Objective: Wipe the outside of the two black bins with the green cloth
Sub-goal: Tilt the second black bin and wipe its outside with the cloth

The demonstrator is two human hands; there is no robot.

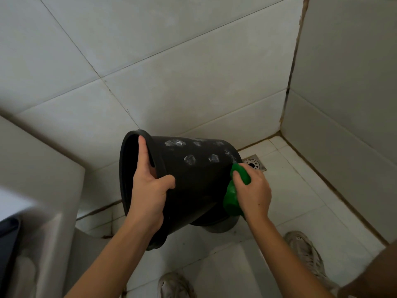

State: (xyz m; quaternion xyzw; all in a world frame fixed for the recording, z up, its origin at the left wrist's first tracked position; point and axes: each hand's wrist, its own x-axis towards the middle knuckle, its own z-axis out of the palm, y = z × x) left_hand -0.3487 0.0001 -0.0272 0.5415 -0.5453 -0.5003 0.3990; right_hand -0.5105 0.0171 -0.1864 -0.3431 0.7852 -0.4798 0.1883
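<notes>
A black bin [193, 179] is tilted on its side in mid-air, its mouth facing left, with several whitish smudges on its upper wall. My left hand [148, 190] grips its rim, fingers inside and thumb on the outer wall. My right hand [253, 192] holds a bunched green cloth [233, 196] against the bin's wall near its base. Under the base peeks a dark grey round object [221, 227], which may be the second bin; I cannot tell.
A metal floor drain [254, 164] sits in the tiled corner behind the bin. A white ceramic fixture [43, 201] fills the left side. My two shoes [305, 252] stand on the white floor tiles below. Tiled walls close in behind and to the right.
</notes>
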